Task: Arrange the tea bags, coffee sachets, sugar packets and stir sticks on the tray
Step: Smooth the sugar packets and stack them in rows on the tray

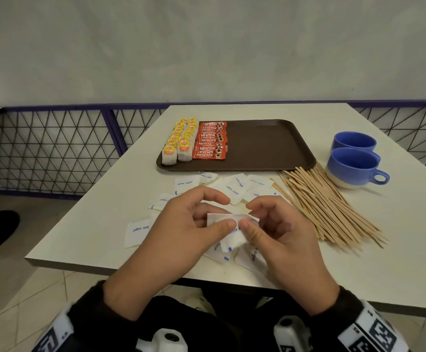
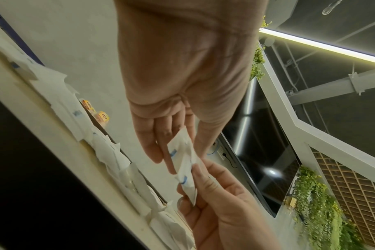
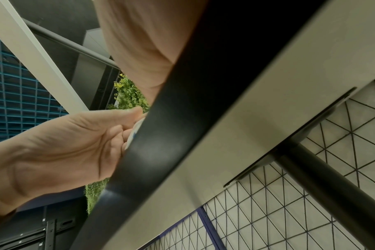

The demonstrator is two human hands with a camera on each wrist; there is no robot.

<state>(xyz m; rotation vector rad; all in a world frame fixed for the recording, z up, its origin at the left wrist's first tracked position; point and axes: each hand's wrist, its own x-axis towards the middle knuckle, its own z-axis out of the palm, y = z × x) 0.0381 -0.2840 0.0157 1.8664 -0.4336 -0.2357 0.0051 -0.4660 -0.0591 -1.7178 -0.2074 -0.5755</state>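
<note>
Near the table's front edge, my left hand (image 1: 224,213) and right hand (image 1: 248,215) meet and together pinch a small stack of white sugar packets (image 1: 233,240) between thumbs and fingers. In the left wrist view the same stack (image 2: 183,162) stands edge-on between both hands. More sugar packets (image 1: 186,184) lie scattered on the table around my hands. A brown tray (image 1: 265,146) further back holds yellow-tagged tea bags (image 1: 180,143) in two rows at its left end, with red coffee sachets (image 1: 210,141) stacked beside them. Wooden stir sticks (image 1: 326,207) lie in a loose pile right of my hands.
Two blue cups (image 1: 354,168) stand at the right of the white table (image 1: 92,237), just beyond the stir sticks. The right half of the tray is bare. A wire-mesh railing (image 1: 54,148) runs behind the table. In the right wrist view the table's edge (image 3: 182,118) hides my right fingers.
</note>
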